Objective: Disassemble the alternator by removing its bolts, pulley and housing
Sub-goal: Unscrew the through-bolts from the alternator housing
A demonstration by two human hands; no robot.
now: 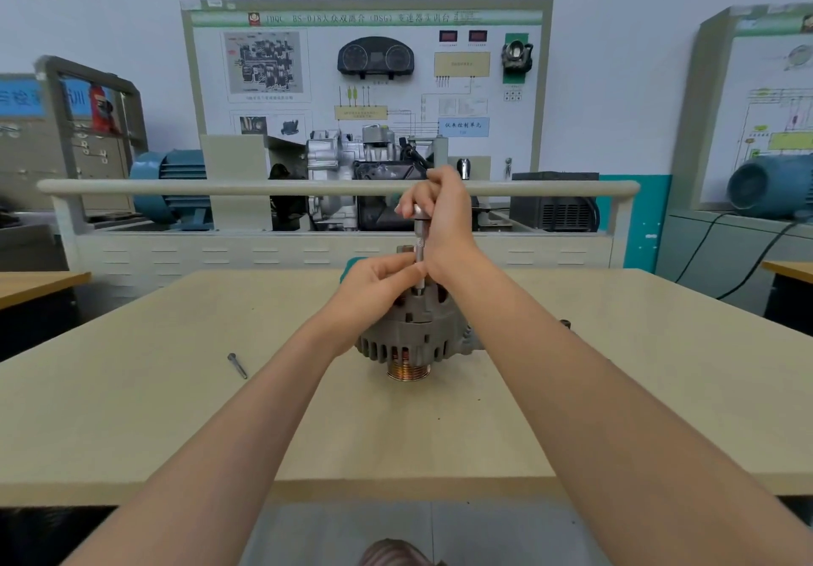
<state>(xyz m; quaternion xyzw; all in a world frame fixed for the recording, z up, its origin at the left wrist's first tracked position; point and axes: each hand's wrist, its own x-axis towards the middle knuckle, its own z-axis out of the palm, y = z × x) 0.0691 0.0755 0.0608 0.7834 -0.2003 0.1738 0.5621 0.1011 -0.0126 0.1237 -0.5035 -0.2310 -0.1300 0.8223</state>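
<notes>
A grey alternator [411, 336] lies on the beige table [176, 411], its copper-coloured pulley [409, 372] facing me. A metal socket driver [420, 253] stands upright on the alternator's top. My right hand [440, 213] grips the driver's upper end from the right. My left hand [378, 283] pinches the lower shaft of the driver, just above the housing. The driver's tip and the bolt under it are hidden by my fingers. One loose long bolt [237, 365] lies on the table to the left of the alternator.
A small dark part [564, 324] lies on the table right of the alternator. Something teal [354, 262] peeks out behind my left hand. Beyond the table's far edge stands a training stand with a rail [264, 187], gearbox and blue motors.
</notes>
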